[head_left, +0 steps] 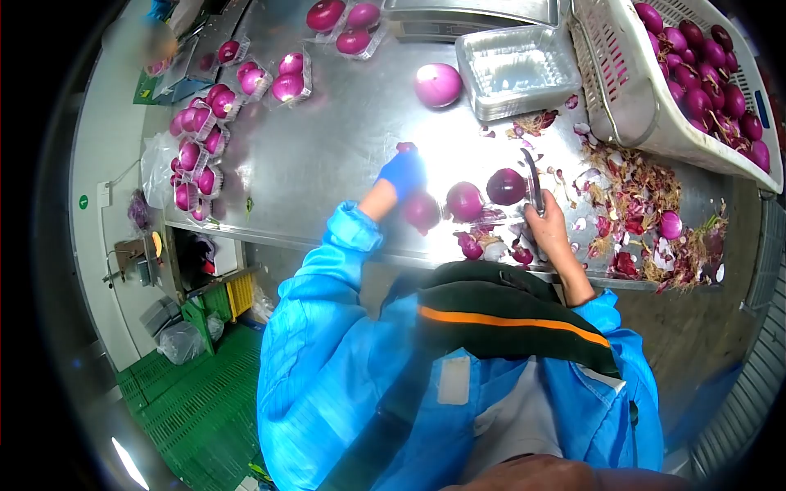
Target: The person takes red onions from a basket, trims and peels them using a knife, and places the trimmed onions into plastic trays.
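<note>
My left hand [401, 173], in a blue glove, reaches over the steel table with its fingers closed and washed out by glare. A small red-purple piece [406, 147] shows at its fingertips; I cannot tell what it is. Just below that hand lies a blurred red onion [422, 210]. Two more onions, one pink-purple [465, 201] and one darker [506, 186], sit between my hands. My bare right hand [548, 225] is wrapped round a knife [534, 182], its dark blade pointing away from me. Loose skins [470, 245] lie near the front edge.
A large onion [438, 85] sits beside stacked clear plastic trays [519, 74]. A white crate [616, 82] of red onions stands at the back right. Peelings and roots [647, 196] cover the right side. Packed onions [196, 155] line the left. A metal scale [471, 18] is at the back.
</note>
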`<state>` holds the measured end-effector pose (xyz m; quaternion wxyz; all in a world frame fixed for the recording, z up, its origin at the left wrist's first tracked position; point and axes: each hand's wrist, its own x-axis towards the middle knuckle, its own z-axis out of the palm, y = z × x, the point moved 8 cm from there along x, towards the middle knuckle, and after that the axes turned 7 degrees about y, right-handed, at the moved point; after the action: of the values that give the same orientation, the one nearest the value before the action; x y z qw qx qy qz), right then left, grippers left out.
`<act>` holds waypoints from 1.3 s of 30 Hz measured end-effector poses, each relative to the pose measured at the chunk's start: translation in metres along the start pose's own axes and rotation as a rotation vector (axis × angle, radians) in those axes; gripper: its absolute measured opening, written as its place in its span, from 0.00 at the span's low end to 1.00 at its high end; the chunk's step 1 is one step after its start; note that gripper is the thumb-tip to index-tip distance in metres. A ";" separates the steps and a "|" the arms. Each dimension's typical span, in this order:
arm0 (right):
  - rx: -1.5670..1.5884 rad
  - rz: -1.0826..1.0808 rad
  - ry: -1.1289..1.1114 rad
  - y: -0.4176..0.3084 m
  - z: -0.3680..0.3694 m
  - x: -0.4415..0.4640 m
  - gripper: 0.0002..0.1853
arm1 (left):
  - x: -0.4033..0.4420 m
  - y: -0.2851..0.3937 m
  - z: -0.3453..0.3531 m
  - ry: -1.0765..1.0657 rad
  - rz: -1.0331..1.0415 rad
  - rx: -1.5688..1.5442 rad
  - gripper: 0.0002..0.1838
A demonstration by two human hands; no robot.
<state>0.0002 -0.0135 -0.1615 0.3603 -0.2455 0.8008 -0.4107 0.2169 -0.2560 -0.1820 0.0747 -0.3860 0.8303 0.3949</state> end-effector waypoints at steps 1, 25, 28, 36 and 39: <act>0.031 0.023 -0.008 0.005 0.002 0.002 0.20 | 0.000 0.014 -0.002 0.018 0.061 0.127 0.21; 0.235 -0.211 -0.069 -0.104 -0.003 -0.023 0.15 | 0.067 0.112 -0.237 0.468 0.109 -0.918 0.15; 0.136 -0.124 -0.097 -0.100 -0.005 -0.031 0.17 | 0.147 0.112 -0.252 0.513 0.176 -1.130 0.13; 0.099 -0.076 0.000 -0.082 -0.025 -0.029 0.15 | 0.234 0.095 -0.228 0.525 0.028 -1.200 0.19; 0.059 -0.129 0.019 -0.079 -0.028 -0.026 0.15 | 0.160 0.093 -0.220 0.674 0.088 -1.126 0.22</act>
<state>0.0024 -0.0253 -0.0743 0.3326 -0.2820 0.7743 -0.4585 0.0815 -0.4699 -0.0456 -0.4193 -0.4343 0.4899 0.6289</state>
